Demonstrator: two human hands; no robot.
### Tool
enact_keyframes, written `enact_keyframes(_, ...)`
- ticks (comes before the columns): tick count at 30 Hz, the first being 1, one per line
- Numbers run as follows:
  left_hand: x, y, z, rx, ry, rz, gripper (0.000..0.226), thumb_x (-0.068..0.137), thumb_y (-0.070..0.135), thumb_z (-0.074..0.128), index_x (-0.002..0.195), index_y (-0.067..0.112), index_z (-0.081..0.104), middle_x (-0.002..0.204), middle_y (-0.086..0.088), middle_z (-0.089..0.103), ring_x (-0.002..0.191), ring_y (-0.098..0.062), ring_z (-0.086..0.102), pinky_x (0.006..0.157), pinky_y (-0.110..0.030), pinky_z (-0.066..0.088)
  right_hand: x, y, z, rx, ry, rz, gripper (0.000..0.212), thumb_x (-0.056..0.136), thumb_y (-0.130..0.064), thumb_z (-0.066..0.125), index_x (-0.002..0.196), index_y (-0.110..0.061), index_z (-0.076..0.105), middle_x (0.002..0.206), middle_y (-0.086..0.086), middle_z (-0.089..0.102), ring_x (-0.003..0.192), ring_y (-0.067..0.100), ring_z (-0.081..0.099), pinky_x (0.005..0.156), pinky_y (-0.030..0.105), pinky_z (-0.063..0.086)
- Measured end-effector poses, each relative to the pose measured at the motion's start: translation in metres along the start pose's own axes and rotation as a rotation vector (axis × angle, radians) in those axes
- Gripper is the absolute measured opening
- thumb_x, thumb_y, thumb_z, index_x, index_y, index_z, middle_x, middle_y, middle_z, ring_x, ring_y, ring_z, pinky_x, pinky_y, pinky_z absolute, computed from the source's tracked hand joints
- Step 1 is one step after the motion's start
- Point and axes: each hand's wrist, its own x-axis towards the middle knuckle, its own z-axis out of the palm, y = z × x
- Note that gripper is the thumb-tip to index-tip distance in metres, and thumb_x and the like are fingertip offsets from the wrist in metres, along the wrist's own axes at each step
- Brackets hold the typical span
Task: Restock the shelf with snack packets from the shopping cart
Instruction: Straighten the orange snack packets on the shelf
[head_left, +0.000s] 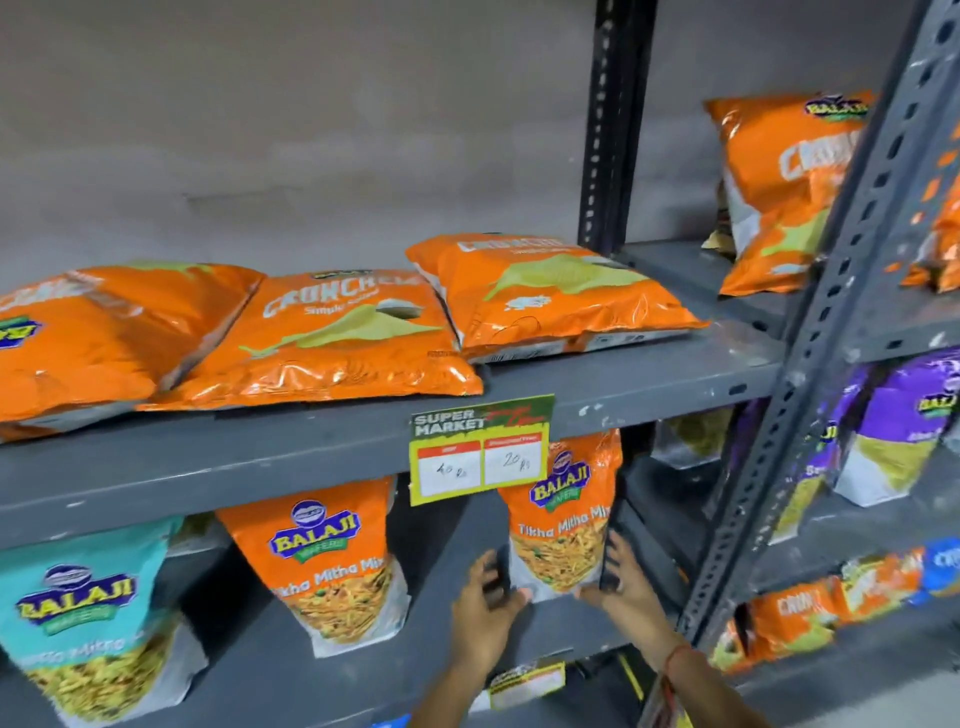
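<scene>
Packet (563, 519) stands on lower shelf (244, 654) between left hand (485, 613) and right hand (626, 587), both open-fingered against its sides; uneven release may topple it forward.

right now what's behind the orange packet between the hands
Only dark shelf space shows around the Tikha Mitha packet between the left hand and right hand; the packet hides anything directly behind it.

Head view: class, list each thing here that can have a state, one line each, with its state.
Right Tikha Mitha packet, upright on lower shelf, touched on both sides.
Left hand, fingers straight, touching its left side.
Right hand, fingers straight, touching its right side.
Left Tikha Mitha packet, upright, untouched.
Teal packet, upright.
Crunchex packets, lying flat on upper shelf.
</scene>
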Motion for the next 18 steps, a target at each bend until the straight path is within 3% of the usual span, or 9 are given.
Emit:
enact_keyframes(3, 0.01, -0.001, 0.014, -0.025, -0.044, -0.003, 0.067, 0.062, 0.029, 0.081, 0.121, 0.021, 0.05, 0.112, 0.001, 0.064, 0.082, 0.004, 0.067, 0.069, -0.013, 0.054, 0.014, 0.005, -0.005, -0.016, -0.102, 0.003, 0.087, 0.07, -0.006, 0.079, 0.14, -0.026, 0.03, 0.141, 0.005, 0.047, 0.128, 0.026, 0.045, 0.1, 0.041, 0.041)
enact_keyframes(7, 0.011, -0.004, 0.017, -0.003, 0.049, 0.002, 0.048, 0.061, 0.04, 0.076, 0.104, 0.037, 0.053, 0.102, 0.004, 0.068, 0.095, -0.016, 0.068, 0.084, -0.033, 0.057, 0.017, 0.011, -0.004, -0.041, -0.11, -0.023, 0.08, 0.064, -0.018, 0.084, 0.13, -0.03, 0.039, 0.128, 0.001, 0.058, 0.115, 0.017, 0.054, 0.094, 0.034, 0.044)
enact_keyframes(10, 0.012, -0.008, 0.015, -0.003, 0.08, 0.016, 0.044, 0.067, 0.03, 0.076, 0.106, 0.032, 0.056, 0.102, 0.003, 0.071, 0.095, -0.017, 0.068, 0.087, -0.038, 0.057, 0.019, 0.013, 0.001, -0.061, -0.123, -0.054, 0.074, 0.059, -0.029, 0.084, 0.12, -0.04, 0.044, 0.123, -0.003, 0.062, 0.111, 0.014, 0.058, 0.094, 0.036, 0.047)
enact_keyframes(12, 0.012, -0.01, 0.011, -0.018, 0.089, 0.014, 0.044, 0.065, 0.033, 0.077, 0.105, 0.033, 0.058, 0.095, 0.016, 0.072, 0.096, -0.012, 0.068, 0.087, -0.032, 0.056, 0.019, 0.016, 0.006, -0.061, -0.127, -0.081, 0.069, 0.061, -0.025, 0.084, 0.117, -0.038, 0.045, 0.121, -0.002, 0.064, 0.108, 0.011, 0.061, 0.09, 0.031, 0.049)
enact_keyframes(14, 0.009, -0.01, 0.007, -0.019, 0.085, 0.024, 0.052, 0.06, 0.042, 0.076, 0.108, 0.031, 0.06, 0.092, 0.026, 0.07, 0.093, 0.003, 0.066, 0.085, -0.021, 0.055, 0.014, 0.015, 0.012, -0.058, -0.103, -0.121, 0.071, 0.06, -0.023, 0.085, 0.116, -0.039, 0.045, 0.119, -0.003, 0.065, 0.108, 0.011, 0.062, 0.089, 0.029, 0.051)
enact_keyframes(16, 0.0, -0.007, 0.001, -0.013, 0.073, 0.029, 0.053, 0.067, 0.031, 0.078, 0.116, 0.019, 0.059, 0.099, 0.021, 0.066, 0.089, 0.013, 0.062, 0.077, -0.004, 0.049, 0.009, 0.013, 0.019, -0.048, -0.054, -0.178, 0.081, 0.055, -0.026, 0.088, 0.119, -0.044, 0.042, 0.123, -0.005, 0.063, 0.112, 0.013, 0.06, 0.093, 0.037, 0.052)
enact_keyframes(18, -0.01, -0.006, -0.011, 0.003, 0.086, 0.029, 0.051, 0.074, 0.019, 0.075, 0.121, 0.015, 0.055, 0.106, 0.008, 0.062, 0.096, 0.005, 0.06, 0.071, 0.004, 0.043, -0.001, 0.011, 0.03, -0.049, 0.057, -0.246, 0.1, 0.049, -0.034, 0.091, 0.13, -0.045, 0.033, 0.133, -0.006, 0.055, 0.12, 0.014, 0.055, 0.098, 0.043, 0.049)
